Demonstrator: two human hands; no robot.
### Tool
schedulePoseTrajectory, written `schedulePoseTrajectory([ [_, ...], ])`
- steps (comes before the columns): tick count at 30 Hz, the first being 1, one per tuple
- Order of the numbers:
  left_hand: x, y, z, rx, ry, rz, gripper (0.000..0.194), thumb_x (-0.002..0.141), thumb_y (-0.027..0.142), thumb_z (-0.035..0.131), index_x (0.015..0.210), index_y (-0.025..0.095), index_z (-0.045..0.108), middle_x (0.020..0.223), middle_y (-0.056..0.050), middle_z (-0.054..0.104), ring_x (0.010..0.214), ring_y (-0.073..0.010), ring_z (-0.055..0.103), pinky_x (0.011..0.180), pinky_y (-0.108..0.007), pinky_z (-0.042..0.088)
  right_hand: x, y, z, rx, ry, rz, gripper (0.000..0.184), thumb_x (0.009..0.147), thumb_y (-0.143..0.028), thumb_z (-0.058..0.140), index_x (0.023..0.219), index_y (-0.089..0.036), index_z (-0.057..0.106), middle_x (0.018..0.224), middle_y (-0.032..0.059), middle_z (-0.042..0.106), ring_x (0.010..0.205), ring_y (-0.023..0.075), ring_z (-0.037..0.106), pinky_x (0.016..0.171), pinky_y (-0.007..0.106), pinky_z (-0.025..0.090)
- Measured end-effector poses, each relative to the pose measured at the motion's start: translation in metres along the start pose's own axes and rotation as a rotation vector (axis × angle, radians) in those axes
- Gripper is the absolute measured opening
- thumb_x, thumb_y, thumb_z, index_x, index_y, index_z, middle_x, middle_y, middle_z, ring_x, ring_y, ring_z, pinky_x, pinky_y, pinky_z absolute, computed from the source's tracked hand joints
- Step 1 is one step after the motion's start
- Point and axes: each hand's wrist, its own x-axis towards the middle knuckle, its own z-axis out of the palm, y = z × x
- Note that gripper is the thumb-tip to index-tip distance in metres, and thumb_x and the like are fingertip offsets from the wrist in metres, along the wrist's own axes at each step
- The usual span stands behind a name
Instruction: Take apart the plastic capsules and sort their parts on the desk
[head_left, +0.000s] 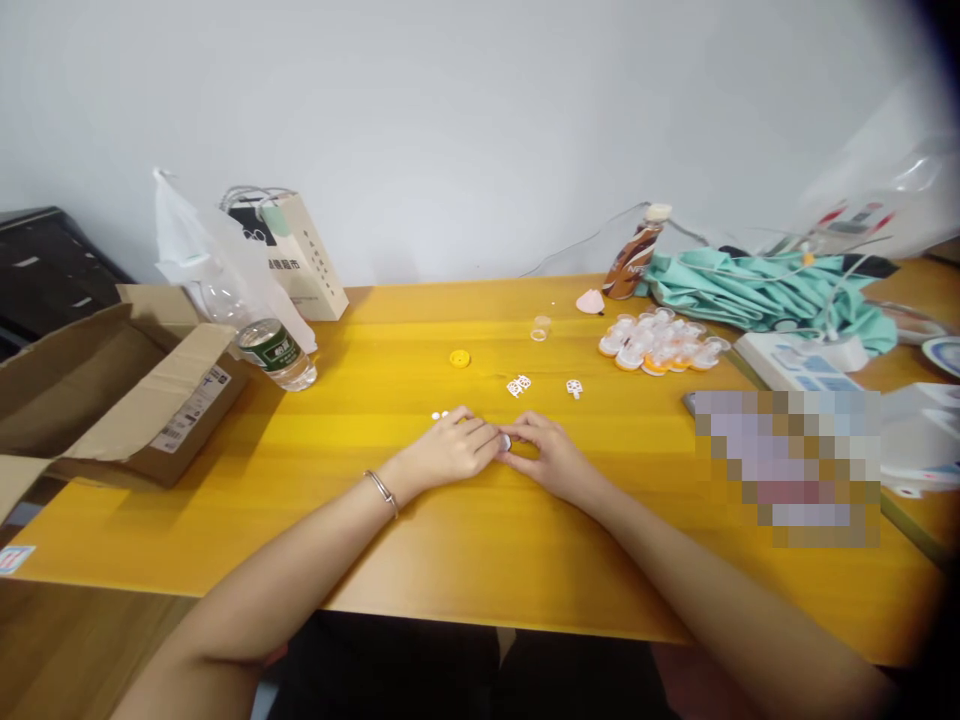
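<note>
Your right hand (553, 458) has that white piece (506, 442) pinched, mid-counter (420, 560), back from the front edge. Your left hand (461, 447) sits just left of it, can't tell its grip.

Tabletop (390, 570) under the hands (463, 447) looks like smooth wood, kinda glossy. Small round piece (505, 442) between them seems plastic. Left of them: matt cardboard box (157, 387), clear shiny plastic bottle (295, 374). Right: crinkly mint cloth (750, 290), glossy clear plastic capsules (636, 346). Bracelet (380, 488) on the left wrist is polished metal.
</note>
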Motion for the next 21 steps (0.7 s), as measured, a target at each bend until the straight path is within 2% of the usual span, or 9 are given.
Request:
schedulePoseTrajectory([
  [7, 0.001, 0.002, -0.003, 0.022, -0.006, 0.023, 0.018, 0.091, 0.011, 0.036, 0.094, 0.010, 0.054, 0.083, -0.007, 0.063, 0.072, -0.0139, 0.057, 0.067, -0.029, 0.036, 0.000, 0.000, 0.000, -0.013, -0.020, 0.017, 0.027, 0.075, -0.023, 0.064, 0.101, -0.020, 0.063, 0.083, 0.0054, 0.058, 0.079, 0.0176, 0.055, 0.071, 0.032, 0.044],
  [12, 0.000, 0.000, -0.003, -0.021, -0.004, 0.007, 0.017, 0.091, 0.010, 0.038, 0.094, 0.010, 0.054, 0.082, -0.007, 0.063, 0.072, -0.0135, 0.058, 0.067, -0.029, 0.037, 0.004, 0.000, -0.003, 0.003, -0.044, 0.017, 0.025, 0.074, -0.025, 0.064, 0.099, -0.020, 0.064, 0.082, 0.0054, 0.059, 0.078, 0.0176, 0.055, 0.070, 0.032, 0.044],
  [17, -0.002, -0.003, 0.003, -0.086, 0.004, -0.011, 0.016, 0.091, 0.014, 0.038, 0.096, 0.012, 0.054, 0.085, -0.006, 0.064, 0.075, -0.0134, 0.058, 0.069, -0.029, 0.037, 0.009, 0.003, -0.005, 0.038, -0.089, -0.031, 0.020, 0.075, -0.030, 0.064, 0.093, -0.021, 0.065, 0.080, 0.0045, 0.059, 0.076, 0.0168, 0.056, 0.067, 0.029, 0.044],
  [21, -0.004, -0.004, 0.012, -0.204, 0.016, -0.093, 0.017, 0.092, 0.019, 0.039, 0.094, 0.014, 0.055, 0.087, -0.005, 0.065, 0.077, -0.0126, 0.058, 0.071, -0.029, 0.037, 0.007, 0.004, -0.005, 0.021, -0.076, -0.032, 0.021, 0.075, -0.031, 0.064, 0.092, -0.020, 0.064, 0.081, 0.0051, 0.059, 0.078, 0.0174, 0.056, 0.068, 0.030, 0.043],
])
